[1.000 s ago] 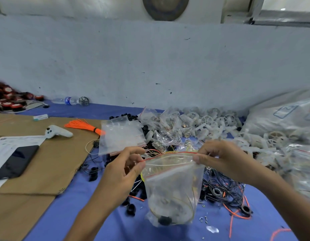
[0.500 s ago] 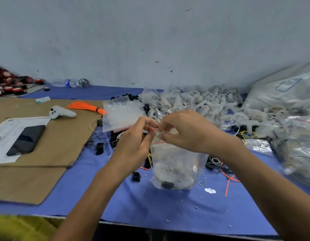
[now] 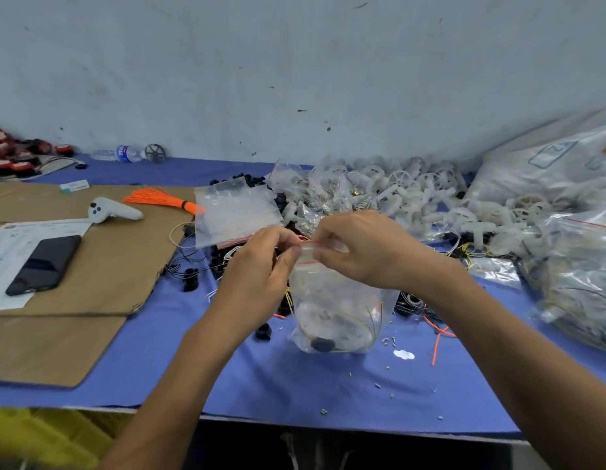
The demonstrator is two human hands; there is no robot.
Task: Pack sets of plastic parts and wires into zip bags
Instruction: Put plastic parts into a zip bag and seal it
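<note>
The bag (image 3: pixel 339 307) is held upright over the near middle of the table (image 3: pixel 295 385). Whether its bottom rests on the blue cloth or hangs just above it cannot be told. The zip strip (image 3: pixel 308 244) at the mouth is pinched from both sides. The left hand (image 3: pixel 257 269) has thumb and forefinger curled onto the strip's left end, and the right hand (image 3: pixel 362 249) has its fingers curled onto the strip just beside. The two hands are brought almost to touching at the seal. Whether the seal is pressed fully closed cannot be made out.

Inside, a black part (image 3: pixel 322 344) is seen at the bottom, with pale plastic pieces and loops of yellow wire (image 3: pixel 374 320) pressed against the film. The load is judged light but bottom-heavy. The film looks thin, soft and slack, so sagging and swinging are to be expected if the bag is lifted by one corner. The film is likely slippery, so the strip at the top is judged the firmest hold. A grip on the belly would be lumpy, and the film could be snagged by wire ends. The wire looks springy, so it is best kept clear of the seal.

Behind, empty bags (image 3: pixel 233 212) and a heap of white parts (image 3: pixel 413 191) are seen near at hand.
</note>
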